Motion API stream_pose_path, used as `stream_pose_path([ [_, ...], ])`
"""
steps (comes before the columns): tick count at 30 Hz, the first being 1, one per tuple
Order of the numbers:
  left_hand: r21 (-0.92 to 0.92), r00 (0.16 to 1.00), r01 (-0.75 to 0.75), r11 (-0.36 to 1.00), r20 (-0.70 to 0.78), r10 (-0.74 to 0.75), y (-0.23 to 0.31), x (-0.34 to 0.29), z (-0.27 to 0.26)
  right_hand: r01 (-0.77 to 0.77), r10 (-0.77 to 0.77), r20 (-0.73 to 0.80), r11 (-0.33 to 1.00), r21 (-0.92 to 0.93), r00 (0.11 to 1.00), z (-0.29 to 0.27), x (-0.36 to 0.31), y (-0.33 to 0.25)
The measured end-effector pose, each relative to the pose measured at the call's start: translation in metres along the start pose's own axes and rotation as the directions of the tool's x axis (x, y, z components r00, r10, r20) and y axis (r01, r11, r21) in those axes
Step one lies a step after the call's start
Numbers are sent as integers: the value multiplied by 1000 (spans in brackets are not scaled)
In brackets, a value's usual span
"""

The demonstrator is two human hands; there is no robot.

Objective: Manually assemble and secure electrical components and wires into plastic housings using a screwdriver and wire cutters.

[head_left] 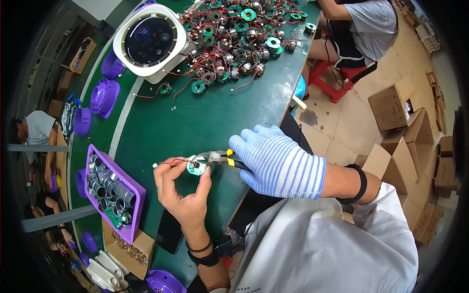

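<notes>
Head view: the bare left hand [184,202] pinches a small round motor part with a pale-green disc face [197,168] above the smooth dark-green tabletop [156,129]. The right hand [273,163], in a blue-and-white striped knit glove [302,173], is closed around steel pliers with yellow-and-black handles [214,156], their nose at the disc. Assessed risk: excess squeeze or a slip could crack the disc, nick the thin dark-red wires [177,161] or pinch the unprotected left hand. Nearby, a rigid purple plastic tray [138,200] holds glossy grey cylinders [111,188].

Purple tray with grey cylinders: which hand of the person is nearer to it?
Left. The bare left hand is right of the purple tray, not touching it; the gloved right hand, holding the pliers, is farther to the right.
</notes>
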State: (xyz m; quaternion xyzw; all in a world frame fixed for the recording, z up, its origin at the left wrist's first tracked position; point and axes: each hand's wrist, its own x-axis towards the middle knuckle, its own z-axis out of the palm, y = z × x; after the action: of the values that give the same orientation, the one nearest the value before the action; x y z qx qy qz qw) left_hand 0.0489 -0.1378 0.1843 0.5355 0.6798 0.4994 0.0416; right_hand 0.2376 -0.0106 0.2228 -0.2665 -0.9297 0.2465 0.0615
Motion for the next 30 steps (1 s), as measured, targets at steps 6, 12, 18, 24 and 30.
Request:
stream_pose_path([
  [6, 32, 1000, -27, 999, 11, 27, 1, 1, 1, -10, 10, -30, 1000, 11, 1000, 0, -2, 0],
  [12, 27, 1000, -19, 999, 11, 19, 2, 1, 1, -43, 44, 13, 999, -14, 999, -3, 1, -4],
  [18, 47, 997, -62, 997, -52, 65, -4, 1, 2, -59, 56, -42, 996, -69, 998, 0, 3, -9],
  [24, 84, 997, -44, 995, -59, 49, 0, 1, 2, -56, 53, -46, 995, -81, 998, 3, 2, -9],
  [30, 63, 999, -6, 998, -42, 8, 0, 0, 1, -31, 26, -96, 998, -57, 995, 9, 1, -5],
])
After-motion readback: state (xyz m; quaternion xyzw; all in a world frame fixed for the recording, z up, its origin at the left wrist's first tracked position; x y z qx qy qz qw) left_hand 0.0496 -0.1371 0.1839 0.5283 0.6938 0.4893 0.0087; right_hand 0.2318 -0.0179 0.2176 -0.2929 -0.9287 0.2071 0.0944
